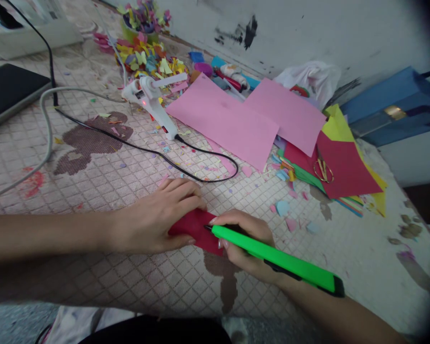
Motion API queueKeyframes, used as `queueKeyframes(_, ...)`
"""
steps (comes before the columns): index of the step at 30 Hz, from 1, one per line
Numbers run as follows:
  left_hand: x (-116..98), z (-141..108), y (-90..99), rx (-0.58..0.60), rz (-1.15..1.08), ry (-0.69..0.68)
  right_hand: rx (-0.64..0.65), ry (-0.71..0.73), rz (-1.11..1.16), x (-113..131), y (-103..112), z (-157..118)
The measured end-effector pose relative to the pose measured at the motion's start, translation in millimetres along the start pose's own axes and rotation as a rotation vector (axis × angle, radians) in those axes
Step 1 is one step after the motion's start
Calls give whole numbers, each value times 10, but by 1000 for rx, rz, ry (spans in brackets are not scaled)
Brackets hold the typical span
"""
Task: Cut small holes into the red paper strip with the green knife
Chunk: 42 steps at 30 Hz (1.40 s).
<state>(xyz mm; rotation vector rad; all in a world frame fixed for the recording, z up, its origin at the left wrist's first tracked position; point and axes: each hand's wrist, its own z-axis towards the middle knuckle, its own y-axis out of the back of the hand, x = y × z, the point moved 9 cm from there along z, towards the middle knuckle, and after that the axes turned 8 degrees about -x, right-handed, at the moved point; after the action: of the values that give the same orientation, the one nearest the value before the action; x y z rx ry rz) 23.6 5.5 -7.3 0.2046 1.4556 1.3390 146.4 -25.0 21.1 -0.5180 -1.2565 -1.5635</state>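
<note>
Under the left hand [154, 220] lies red paper [197, 229].

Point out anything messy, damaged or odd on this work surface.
Paper scraps lie scattered around the glue gun, and dark worn patches mar the table covering. The red paper under both hands looks intact.

We note a bright green pen [275, 258], dark red paper [198, 230], pink sheets [225, 119], and a white glue gun [154, 102].
</note>
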Motion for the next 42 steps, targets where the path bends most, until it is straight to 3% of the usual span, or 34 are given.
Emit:
queueKeyframes(12, -3, 12, 1, 5, 3, 0, 33, -5, -1, -24, -58, 6)
queueKeyframes(20, -11, 2, -11, -4, 24, 7, -86, -11, 34, -26, 54, -15)
queueKeyframes(25, -9, 6, 0, -22, 19, -1, -21, 23, 3, 9, 6, -18)
queueKeyframes(42, -25, 13, 10, -14, 17, -10, 20, 27, -1, -35, -46, -53)
